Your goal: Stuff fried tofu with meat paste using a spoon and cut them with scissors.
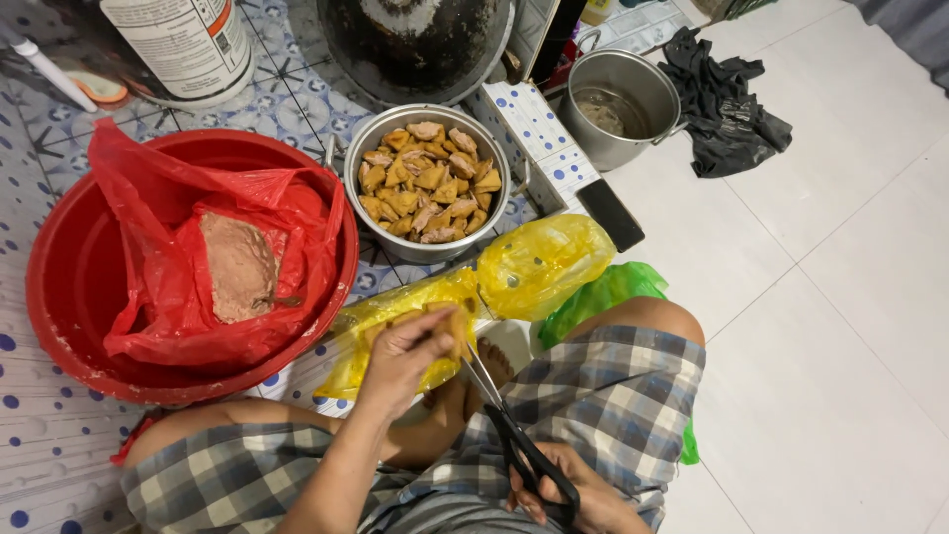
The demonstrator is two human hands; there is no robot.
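Red plastic fills your left side: a red basin (59, 297) lined with a red bag (168, 247) that holds a lump of brownish paste (237, 267), which looks barely used. Right of it, the steel bowl (427, 183) is already heaped with golden tofu pieces (425, 178), so a good share of the work appears done. The yellow bag (395, 326) at your knees seems to hold what is left, though you cannot see how many pieces remain inside.

Your left hand (400, 356) hovers over that yellow bag, fingers curled and pinching one tan tofu piece (450, 326) between thumb and fingertips. Your right hand (568, 494) sits low by your lap, fingers closed through the black handles of the scissors (509, 425), whose blades point up toward the pinched piece and look nearly together. Further right, a second yellow bag (539, 262) and a green bag (603, 292) lie beside your leg.
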